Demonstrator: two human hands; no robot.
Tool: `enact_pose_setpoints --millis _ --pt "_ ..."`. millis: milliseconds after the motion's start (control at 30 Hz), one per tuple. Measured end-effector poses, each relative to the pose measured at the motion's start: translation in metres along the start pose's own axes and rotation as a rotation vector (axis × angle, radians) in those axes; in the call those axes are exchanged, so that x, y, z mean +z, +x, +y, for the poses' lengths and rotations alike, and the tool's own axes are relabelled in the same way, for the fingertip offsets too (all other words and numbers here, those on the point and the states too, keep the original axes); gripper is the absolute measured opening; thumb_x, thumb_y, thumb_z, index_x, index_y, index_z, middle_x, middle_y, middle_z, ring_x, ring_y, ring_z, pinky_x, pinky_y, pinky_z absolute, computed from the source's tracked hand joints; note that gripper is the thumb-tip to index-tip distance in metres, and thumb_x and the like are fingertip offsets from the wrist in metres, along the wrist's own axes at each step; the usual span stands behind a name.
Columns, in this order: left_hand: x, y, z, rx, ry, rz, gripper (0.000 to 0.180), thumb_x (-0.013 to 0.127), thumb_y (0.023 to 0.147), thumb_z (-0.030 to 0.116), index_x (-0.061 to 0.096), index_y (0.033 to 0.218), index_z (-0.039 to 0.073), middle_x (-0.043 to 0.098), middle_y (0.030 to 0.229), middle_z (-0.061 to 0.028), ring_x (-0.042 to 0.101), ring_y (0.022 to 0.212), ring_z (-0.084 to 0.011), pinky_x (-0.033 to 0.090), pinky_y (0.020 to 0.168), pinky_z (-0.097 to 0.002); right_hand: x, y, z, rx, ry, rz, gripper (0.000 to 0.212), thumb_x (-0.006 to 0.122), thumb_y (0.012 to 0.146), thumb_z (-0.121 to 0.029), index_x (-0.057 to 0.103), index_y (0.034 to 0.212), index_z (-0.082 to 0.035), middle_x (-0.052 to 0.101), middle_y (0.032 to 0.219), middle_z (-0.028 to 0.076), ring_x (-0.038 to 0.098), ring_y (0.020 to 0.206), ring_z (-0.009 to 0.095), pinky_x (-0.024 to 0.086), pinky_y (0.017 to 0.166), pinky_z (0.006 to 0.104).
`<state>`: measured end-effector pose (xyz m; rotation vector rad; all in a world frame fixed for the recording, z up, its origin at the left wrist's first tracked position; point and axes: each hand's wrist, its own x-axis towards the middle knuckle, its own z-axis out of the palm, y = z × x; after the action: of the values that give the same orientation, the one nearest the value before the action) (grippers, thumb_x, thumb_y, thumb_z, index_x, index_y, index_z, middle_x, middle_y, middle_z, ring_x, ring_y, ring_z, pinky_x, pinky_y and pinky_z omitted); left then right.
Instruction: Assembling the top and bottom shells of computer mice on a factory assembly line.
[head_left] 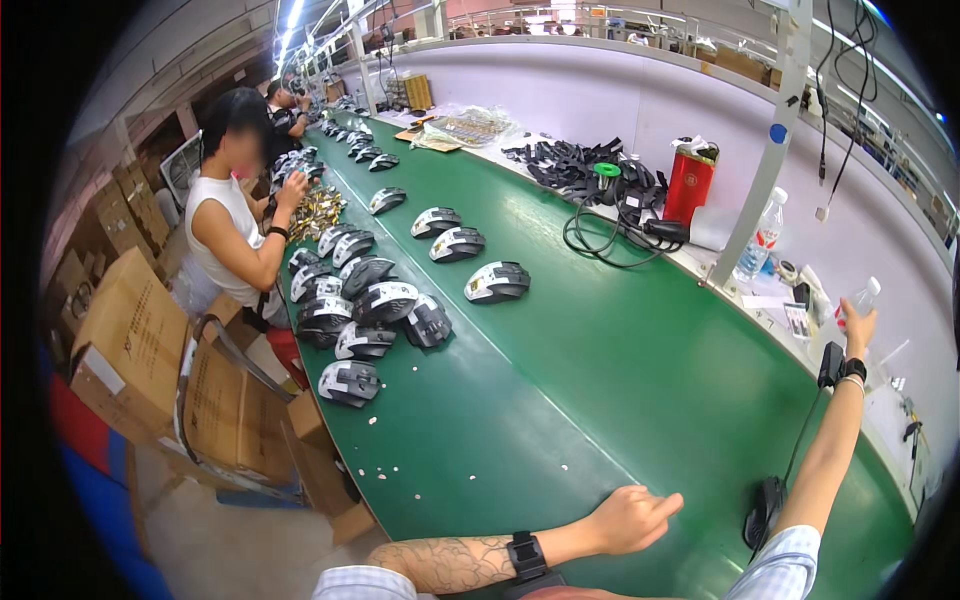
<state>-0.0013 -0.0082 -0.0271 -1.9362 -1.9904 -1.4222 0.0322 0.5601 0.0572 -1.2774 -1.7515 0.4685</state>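
Observation:
My right hand [858, 328] reaches out over the ledge at the far right, its fingers wrapped round a clear plastic bottle [867, 297] with a white cap. Near the front of the green bench, my left hand [632, 519] rests with loosely curled fingers, and nothing shows in them. A black computer mouse [765, 512] with a cable lies beside my right forearm. Several grey-and-black computer mice [350, 382] sit clustered along the bench's left side. Another mouse [497, 283] stands apart from them, nearer the middle.
Across the green bench [560, 380] small pale bits lie scattered. On the back ledge are a red tin [690, 182], another bottle [762, 235], black cables [610, 235] and a metal post [760, 150]. Cardboard boxes [150, 350] stand at left, near a seated co-worker [230, 225].

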Motion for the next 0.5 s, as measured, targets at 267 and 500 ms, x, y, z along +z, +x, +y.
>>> enact_pose_setpoints --millis 267,500 --pt "0.004 0.007 0.001 0.027 -0.026 -0.035 0.016 0.054 0.075 0.002 0.048 0.089 0.004 0.051 0.058 -0.0069 0.051 0.050 -0.0278 0.041 0.052 -0.0347 -0.017 -0.035 -0.002 -0.107 -0.131 0.434 0.085 0.080 0.062 -0.042 0.045 0.123 0.004 0.056 0.115 0.024 0.054 0.109 0.036 0.041 0.093 0.0385" --pt "-0.001 0.003 0.001 0.055 -0.073 0.003 0.012 0.053 0.076 0.005 0.048 0.087 0.005 0.055 0.063 -0.0075 0.055 0.056 -0.0281 0.044 0.056 -0.0376 -0.112 -0.169 -0.078 -0.122 0.820 0.129 0.052 0.072 0.077 -0.022 0.051 0.121 -0.004 0.058 0.111 0.008 0.060 0.098 0.016 0.051 0.071 0.0260"
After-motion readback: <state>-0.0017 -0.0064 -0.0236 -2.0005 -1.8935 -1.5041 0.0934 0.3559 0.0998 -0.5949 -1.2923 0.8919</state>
